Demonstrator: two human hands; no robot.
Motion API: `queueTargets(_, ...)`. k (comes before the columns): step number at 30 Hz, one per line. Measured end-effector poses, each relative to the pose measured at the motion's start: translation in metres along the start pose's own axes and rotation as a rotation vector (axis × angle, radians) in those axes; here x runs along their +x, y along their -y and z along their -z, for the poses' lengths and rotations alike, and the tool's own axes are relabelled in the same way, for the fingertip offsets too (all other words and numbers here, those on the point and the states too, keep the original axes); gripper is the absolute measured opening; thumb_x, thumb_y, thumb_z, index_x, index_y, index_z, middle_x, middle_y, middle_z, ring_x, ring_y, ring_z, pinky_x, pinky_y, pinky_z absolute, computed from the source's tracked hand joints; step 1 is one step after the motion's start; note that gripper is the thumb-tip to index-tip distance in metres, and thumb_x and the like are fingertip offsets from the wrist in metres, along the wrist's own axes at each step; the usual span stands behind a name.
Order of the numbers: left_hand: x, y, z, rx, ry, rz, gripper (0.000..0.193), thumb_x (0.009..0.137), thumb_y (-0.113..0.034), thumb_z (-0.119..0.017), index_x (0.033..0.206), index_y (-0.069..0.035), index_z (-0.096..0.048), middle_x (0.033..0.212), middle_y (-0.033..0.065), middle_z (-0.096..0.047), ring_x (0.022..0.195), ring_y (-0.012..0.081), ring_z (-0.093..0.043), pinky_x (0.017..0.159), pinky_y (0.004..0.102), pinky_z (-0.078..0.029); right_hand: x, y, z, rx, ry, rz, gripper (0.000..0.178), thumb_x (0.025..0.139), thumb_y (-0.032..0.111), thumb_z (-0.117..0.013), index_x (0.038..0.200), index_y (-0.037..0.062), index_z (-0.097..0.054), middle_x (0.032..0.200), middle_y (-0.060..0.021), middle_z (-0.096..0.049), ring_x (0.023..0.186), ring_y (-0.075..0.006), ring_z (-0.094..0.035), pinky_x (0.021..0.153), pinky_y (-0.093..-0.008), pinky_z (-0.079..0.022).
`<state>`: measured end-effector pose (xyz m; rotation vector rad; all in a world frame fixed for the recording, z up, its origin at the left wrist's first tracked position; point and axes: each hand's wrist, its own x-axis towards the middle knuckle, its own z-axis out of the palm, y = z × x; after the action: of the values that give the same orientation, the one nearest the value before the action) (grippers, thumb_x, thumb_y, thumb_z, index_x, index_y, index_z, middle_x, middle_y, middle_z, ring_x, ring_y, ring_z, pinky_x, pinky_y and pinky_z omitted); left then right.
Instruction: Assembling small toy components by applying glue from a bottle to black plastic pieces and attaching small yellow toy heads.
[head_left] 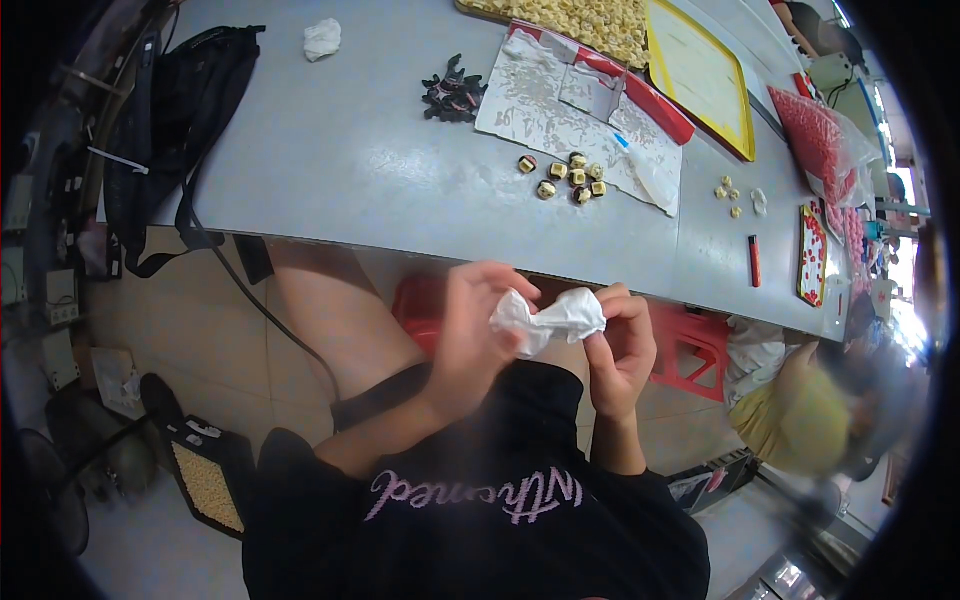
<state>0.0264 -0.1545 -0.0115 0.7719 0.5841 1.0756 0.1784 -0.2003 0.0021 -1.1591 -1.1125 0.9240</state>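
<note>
In front of my body, just off the table's near edge, a crumpled white tissue (572, 316) stretches between my two hands. My right hand (624, 352) pinches its right end between thumb and fingers. The left end sits in the curled fingers of my left hand (470, 335), which is slightly blurred by motion. Whether anything lies inside the folds is hidden. Beyond the hands, a loose group of small cream-and-dark pieces (577, 178) rests on the grey table (370, 190).
A worn cardboard sheet (530, 95) with a red edge lies behind the pieces, beside a black pile of small parts (455, 92). Farther back are many cream pieces (590, 25) and a yellow-rimmed tray (750, 110). A black bag (190, 90) stands left; a red marker (754, 262) lies right.
</note>
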Motion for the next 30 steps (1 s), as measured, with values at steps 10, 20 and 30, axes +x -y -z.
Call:
queueTargets(10,0.032,-0.025,0.006,-0.118,0.014,0.086,0.025,0.084,0.006,-0.056,0.107,0.002,-0.047,0.102,0.0079,-0.055,0.097,0.0119,-0.053,0.085,0.0257,-0.043,0.029,0.015,-0.004,0.294,-0.126,-0.295,0.033,0.087,0.014,-0.045,0.113,-0.0069,-0.045,0.105,-0.012,-0.054,0.099,-0.0181,-0.052,0.089,-0.0299,-0.04)
queueTargets(20,0.053,-0.039,-0.007,0.213,0.059,-0.107,0.037,0.081,-0.001,-0.065,0.113,0.0,-0.047,0.109,0.0093,-0.054,0.1,0.0146,-0.054,0.086,0.0268,-0.043,0.051,0.028,-0.013,0.123,-0.113,-0.084,0.006,0.088,0.003,-0.056,0.093,-0.0006,-0.056,0.088,-0.0018,-0.053,0.081,-0.0086,-0.047,0.073,-0.0203,-0.036)
queueTargets(30,0.059,-0.039,-0.02,-0.102,0.111,0.182,0.038,0.084,-0.004,-0.063,0.116,0.001,-0.044,0.108,0.0091,-0.054,0.099,0.0131,-0.054,0.085,0.0262,-0.045,0.06,0.029,-0.009,-0.447,-0.318,0.507,0.015,0.084,-0.004,-0.059,0.097,-0.0058,-0.054,0.084,-0.0155,-0.066,0.067,-0.0113,-0.057,0.064,-0.0227,-0.046)
